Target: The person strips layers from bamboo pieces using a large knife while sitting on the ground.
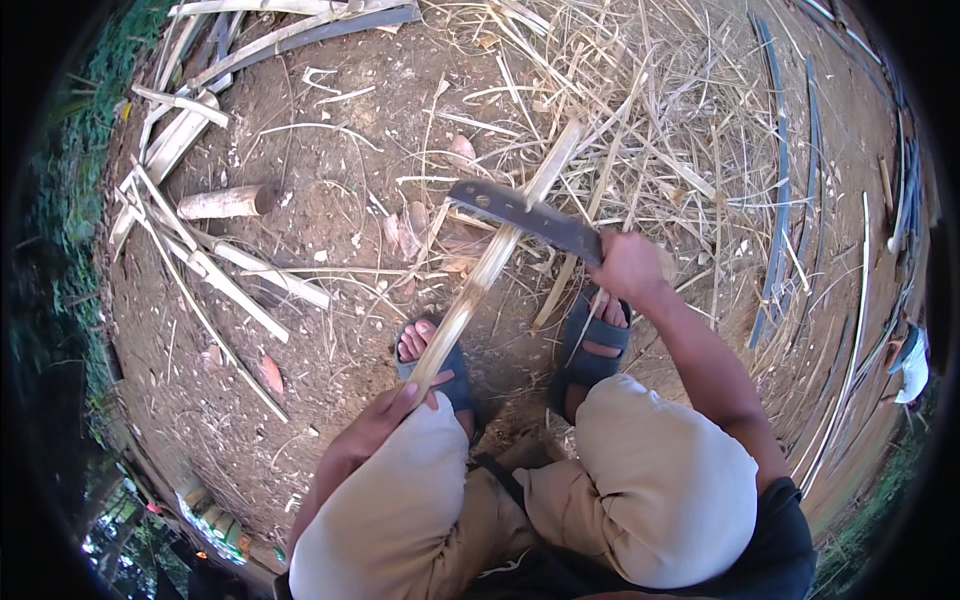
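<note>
My left hand (392, 405) is closed round the near end of a long, pale split bamboo strip (480, 275), close to my left knee. The strip slants away from me, up and to the right. In my right hand (632, 268) is the handle of a machete (525, 214), mostly hidden by my fingers. Its dark, broad blade, with a hole near the tip, points left and lies across the strip toward its far part. Whether the edge is cutting into the strip cannot be made out.
Thin shavings (660, 120) are heaped at the far right. A short log (225, 202) and several split lengths (240, 300) lie on the left. Dark strips (775, 190) lie along the right. My sandalled feet (598, 335) are just below the blade. Another person (910, 365) is at the far right edge.
</note>
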Action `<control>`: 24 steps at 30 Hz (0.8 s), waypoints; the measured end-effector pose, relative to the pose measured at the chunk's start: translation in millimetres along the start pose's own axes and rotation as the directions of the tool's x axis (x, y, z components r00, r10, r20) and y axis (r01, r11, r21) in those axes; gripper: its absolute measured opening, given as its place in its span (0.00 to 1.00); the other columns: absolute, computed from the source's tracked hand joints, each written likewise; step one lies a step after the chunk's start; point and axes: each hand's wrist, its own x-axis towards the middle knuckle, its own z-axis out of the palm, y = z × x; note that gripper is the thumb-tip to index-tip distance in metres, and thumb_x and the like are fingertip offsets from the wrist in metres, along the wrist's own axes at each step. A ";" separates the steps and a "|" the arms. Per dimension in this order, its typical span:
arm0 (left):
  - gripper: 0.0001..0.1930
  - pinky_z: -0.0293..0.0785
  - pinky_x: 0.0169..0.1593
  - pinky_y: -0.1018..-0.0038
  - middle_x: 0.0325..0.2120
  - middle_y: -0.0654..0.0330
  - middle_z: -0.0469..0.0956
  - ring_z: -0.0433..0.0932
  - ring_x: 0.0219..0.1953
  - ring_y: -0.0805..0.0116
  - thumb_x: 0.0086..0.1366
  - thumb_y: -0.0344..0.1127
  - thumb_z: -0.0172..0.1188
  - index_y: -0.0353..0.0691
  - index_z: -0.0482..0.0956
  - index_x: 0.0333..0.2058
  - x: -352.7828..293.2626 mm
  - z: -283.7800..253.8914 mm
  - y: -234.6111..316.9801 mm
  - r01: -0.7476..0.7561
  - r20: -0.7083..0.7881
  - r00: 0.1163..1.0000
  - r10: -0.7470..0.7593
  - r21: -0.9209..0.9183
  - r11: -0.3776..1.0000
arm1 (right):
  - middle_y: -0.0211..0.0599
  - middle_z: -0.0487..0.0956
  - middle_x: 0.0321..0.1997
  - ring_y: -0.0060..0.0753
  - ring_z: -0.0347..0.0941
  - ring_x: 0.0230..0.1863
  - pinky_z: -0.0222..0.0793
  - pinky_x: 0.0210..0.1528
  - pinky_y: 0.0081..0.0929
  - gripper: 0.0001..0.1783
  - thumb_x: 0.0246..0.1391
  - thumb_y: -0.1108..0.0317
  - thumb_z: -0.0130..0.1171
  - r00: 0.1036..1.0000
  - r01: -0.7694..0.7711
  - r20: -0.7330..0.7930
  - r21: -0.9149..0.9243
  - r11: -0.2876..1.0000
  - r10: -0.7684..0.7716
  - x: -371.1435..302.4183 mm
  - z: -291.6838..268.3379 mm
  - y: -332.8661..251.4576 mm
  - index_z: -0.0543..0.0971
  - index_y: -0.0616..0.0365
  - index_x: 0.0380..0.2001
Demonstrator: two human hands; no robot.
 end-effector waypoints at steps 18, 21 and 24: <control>0.28 0.67 0.52 0.75 0.64 0.50 0.68 0.71 0.48 0.70 0.78 0.58 0.34 0.40 0.72 0.36 -0.5 7.8 -4.4 -0.065 -0.084 0.993 0.079 0.158 0.985 | 0.52 0.82 0.26 0.49 0.83 0.29 0.80 0.32 0.43 0.15 0.41 0.61 0.64 0.908 0.385 -0.141 -0.094 0.918 -0.395 -19.5 1.5 -24.4 0.78 0.63 0.29; 0.26 0.67 0.51 0.75 0.64 0.52 0.68 0.70 0.46 0.71 0.78 0.56 0.34 0.40 0.72 0.35 -5.6 2.2 -0.9 -0.086 -0.065 0.993 0.094 0.124 0.989 | 0.51 0.84 0.30 0.51 0.84 0.33 0.80 0.36 0.45 0.18 0.50 0.56 0.62 0.958 -0.278 -0.038 0.098 0.955 0.283 30.8 -10.0 41.6 0.81 0.63 0.33; 0.23 0.68 0.49 0.76 0.64 0.55 0.68 0.69 0.41 0.73 0.79 0.52 0.35 0.40 0.71 0.35 4.1 7.0 7.0 -0.043 -0.132 0.990 0.048 0.044 0.998 | 0.51 0.84 0.32 0.54 0.84 0.36 0.81 0.40 0.45 0.21 0.54 0.53 0.61 0.971 -0.229 -0.047 0.079 0.970 0.233 27.9 -18.1 17.3 0.82 0.64 0.37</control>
